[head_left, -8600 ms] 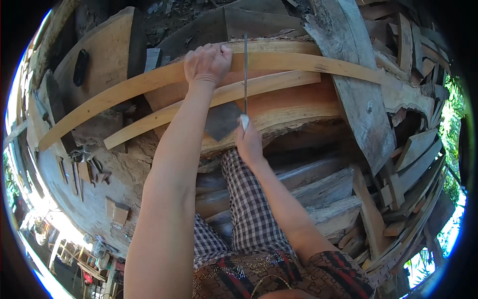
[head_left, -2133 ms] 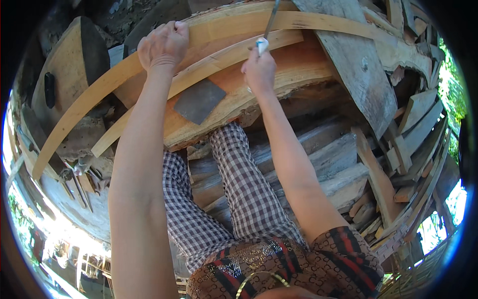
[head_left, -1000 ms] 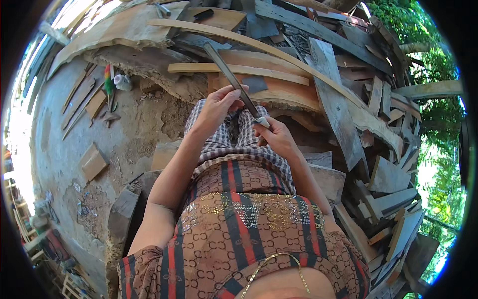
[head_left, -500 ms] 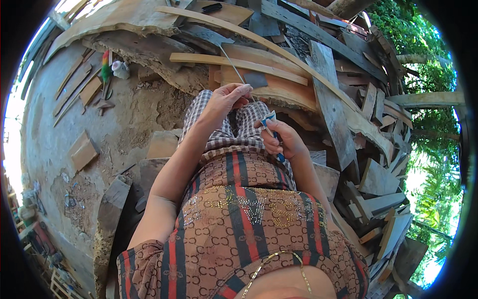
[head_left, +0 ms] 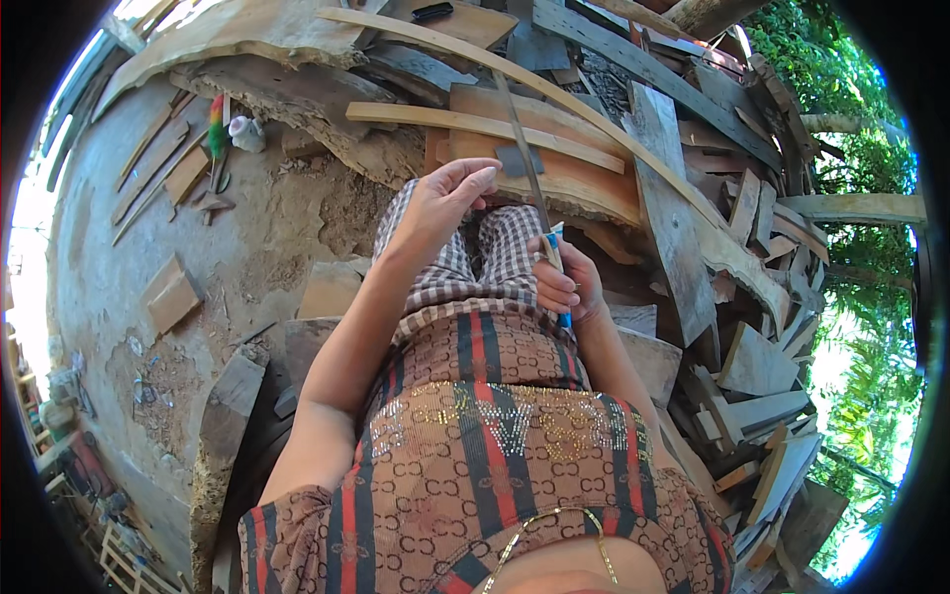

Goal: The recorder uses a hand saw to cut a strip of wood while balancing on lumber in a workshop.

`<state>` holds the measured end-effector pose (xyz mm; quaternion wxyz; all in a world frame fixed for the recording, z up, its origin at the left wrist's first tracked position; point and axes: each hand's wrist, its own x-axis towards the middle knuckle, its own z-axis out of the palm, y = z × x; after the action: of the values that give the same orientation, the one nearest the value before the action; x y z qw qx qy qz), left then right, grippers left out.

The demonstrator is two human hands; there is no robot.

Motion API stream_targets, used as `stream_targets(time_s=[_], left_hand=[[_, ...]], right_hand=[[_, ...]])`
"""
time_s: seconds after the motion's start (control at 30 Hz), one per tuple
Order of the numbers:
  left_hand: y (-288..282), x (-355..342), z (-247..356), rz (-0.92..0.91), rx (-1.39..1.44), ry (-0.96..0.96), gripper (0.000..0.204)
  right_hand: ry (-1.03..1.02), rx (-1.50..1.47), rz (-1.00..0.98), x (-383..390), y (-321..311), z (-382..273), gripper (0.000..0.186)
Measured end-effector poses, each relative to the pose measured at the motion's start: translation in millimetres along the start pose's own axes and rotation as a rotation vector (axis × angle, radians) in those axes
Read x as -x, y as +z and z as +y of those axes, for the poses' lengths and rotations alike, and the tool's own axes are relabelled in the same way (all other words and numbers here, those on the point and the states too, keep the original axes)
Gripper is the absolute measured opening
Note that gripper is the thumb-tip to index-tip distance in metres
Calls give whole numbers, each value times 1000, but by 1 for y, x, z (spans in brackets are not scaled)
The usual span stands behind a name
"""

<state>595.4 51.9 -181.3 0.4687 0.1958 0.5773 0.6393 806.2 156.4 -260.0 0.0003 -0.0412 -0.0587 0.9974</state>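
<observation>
My right hand (head_left: pixel 572 279) is wrapped round the blue-and-white handle of a long, narrow metal blade (head_left: pixel 520 139). The blade points away from me, tilted a little left, over the planks beyond my knees. To its left, my left hand (head_left: pixel 450 193) hovers above my lap, thumb and index finger drawn together. Whether anything small sits between those fingertips is hidden. A gap separates this hand from the blade. Just beyond the fingers, a dark grey square piece (head_left: pixel 515 160) lies on a wooden slab (head_left: pixel 594 198), partly behind the blade.
Long curved wooden strips (head_left: pixel 435 35) and a shorter strip (head_left: pixel 426 117) lie across the slabs ahead. Scrap boards (head_left: pixel 757 356) are heaped at my right. On the concrete floor (head_left: pixel 109 247) at left lie a wood block (head_left: pixel 170 295) and a green-and-red object (head_left: pixel 216 134).
The blade has turned from thin edge-on to showing its flat side, and its tip has swung right. My left fingers, earlier next to the blade, are now farther from it.
</observation>
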Motion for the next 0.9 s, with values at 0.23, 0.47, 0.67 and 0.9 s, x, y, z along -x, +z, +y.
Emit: stream_targets(time_s=[0.23,0.47,0.67,0.9], left_hand=[[14,136,160,-643,193,568,29],[17,145,191,-742,261,980,28],[27,145,175,-824,387,1408,18],[33,97,171,-623,297,894,40]], right_hand=[[-83,40,269,0,-30,-10,44],[-121,-10,358,1,-58,-3,43],[-135,-156,235,6,-63,-4,42],[-258,-275,-250,6,-44,-22,46]])
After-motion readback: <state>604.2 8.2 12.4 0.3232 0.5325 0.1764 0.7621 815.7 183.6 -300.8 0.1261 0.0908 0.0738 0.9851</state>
